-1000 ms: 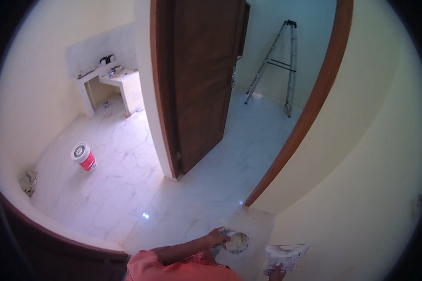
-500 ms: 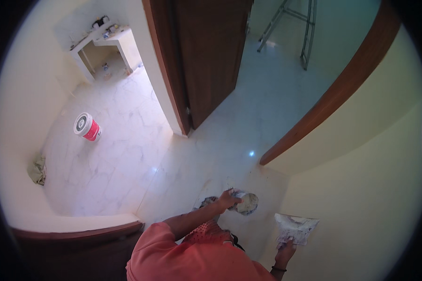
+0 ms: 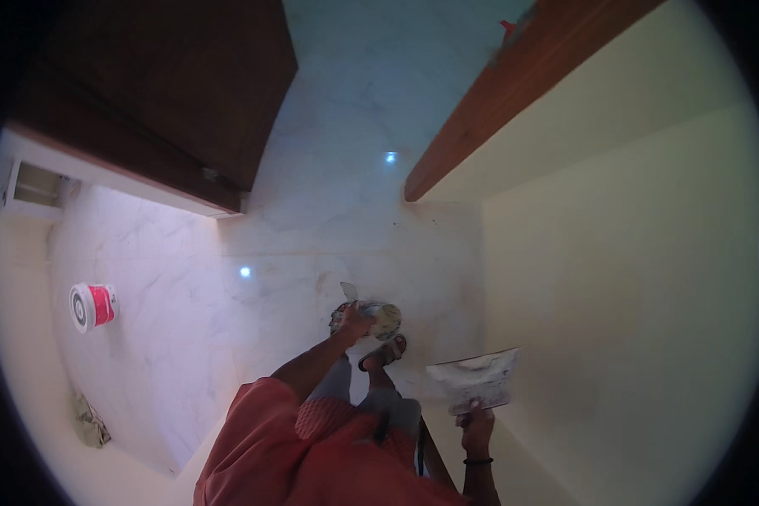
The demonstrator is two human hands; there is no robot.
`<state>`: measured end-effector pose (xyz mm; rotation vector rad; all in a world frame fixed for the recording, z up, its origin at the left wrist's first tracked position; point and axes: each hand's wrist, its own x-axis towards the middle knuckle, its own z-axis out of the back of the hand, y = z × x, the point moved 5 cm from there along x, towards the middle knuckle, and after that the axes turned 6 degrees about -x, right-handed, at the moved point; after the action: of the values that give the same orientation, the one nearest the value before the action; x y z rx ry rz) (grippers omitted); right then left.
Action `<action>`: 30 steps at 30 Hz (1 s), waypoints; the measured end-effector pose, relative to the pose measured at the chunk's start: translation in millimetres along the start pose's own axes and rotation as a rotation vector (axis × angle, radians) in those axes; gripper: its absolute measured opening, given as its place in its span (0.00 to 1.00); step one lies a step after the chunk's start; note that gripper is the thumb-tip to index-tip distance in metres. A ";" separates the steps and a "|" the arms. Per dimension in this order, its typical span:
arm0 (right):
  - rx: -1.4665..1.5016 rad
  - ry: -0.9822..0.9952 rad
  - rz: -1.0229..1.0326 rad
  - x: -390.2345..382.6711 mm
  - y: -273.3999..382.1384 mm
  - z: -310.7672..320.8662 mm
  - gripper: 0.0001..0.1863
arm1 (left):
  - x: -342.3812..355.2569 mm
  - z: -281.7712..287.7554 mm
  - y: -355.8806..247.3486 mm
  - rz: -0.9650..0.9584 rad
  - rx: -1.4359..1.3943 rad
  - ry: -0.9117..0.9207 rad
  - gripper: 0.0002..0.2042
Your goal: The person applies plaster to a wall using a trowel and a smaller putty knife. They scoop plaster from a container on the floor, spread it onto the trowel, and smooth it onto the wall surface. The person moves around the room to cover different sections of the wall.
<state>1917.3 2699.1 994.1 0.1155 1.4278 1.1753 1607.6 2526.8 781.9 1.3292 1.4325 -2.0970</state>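
Observation:
My left hand [image 3: 357, 324] is closed on a round tub [image 3: 387, 320] smeared with pale filler, held out in front of my legs. A small flat scraper blade [image 3: 348, 291] sticks up just beyond that hand; its handle is hidden. My right hand [image 3: 476, 422], with a dark band at the wrist, grips a wide putty knife [image 3: 479, 381]. White filler is smeared over its broad blade, which is apart from the tub and near the right wall [image 3: 599, 278].
A brown wooden door [image 3: 194, 101] stands at the upper left, and a wooden frame post [image 3: 455, 135] at the upper right. On the marble-look floor [image 3: 304, 236], a white and red bucket [image 3: 94, 307] stands at left. A crumpled cloth or sack [image 3: 90, 422] lies near the left wall.
My view has turned and moved, so the door and bucket sit further left and the ladder has left the picture. Both hands keep their hold. The small blade beside the tub now shows clearly.

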 end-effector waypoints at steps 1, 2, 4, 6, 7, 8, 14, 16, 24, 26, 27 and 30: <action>0.037 0.022 -0.026 5.0 -3.7 2.1 0.14 | 14.8 -7.1 13.0 -0.020 0.008 0.020 0.29; 0.083 0.037 -0.057 8.9 -12.2 3.0 0.14 | 31.3 -17.5 24.1 -0.038 0.028 0.046 0.28; 0.117 0.015 -0.078 7.9 -9.7 6.8 0.14 | 50.1 -40.9 28.4 -0.064 0.058 0.082 0.28; 0.087 -0.042 -0.069 17.1 -8.4 9.7 0.14 | 61.6 -61.6 26.7 -0.066 0.055 0.148 0.27; 0.050 -0.026 -0.064 28.9 -25.9 19.2 0.14 | 59.1 -76.3 11.7 -0.051 0.038 0.191 0.27; 0.012 -0.008 -0.063 42.7 -52.6 34.8 0.14 | 60.5 -92.0 7.2 -0.032 0.020 0.230 0.27; 0.002 -0.082 -0.097 87.2 -125.2 60.1 0.15 | 91.3 -177.3 30.5 -0.009 0.014 0.427 0.28; 0.101 -0.039 -0.070 109.2 -154.2 63.7 0.15 | 102.2 -201.6 52.4 -0.020 -0.081 0.450 0.29; 0.243 0.104 -0.097 198.5 -250.0 65.3 0.14 | 102.8 -259.9 114.4 -0.122 0.250 0.599 0.31; 0.221 0.162 -0.147 206.8 -272.0 78.9 0.14 | 92.0 -267.0 131.3 -0.124 0.225 0.588 0.34; 0.231 0.151 -0.140 206.4 -272.6 79.3 0.14 | 86.7 -264.0 133.8 -0.121 0.218 0.584 0.36; 0.242 0.147 -0.124 204.8 -271.6 78.4 0.14 | 64.9 -247.4 132.1 -0.203 0.310 0.442 0.40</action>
<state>2072.0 2750.2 685.4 0.1094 1.6801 0.9218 1790.1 2689.7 630.0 1.9398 1.4973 -2.3284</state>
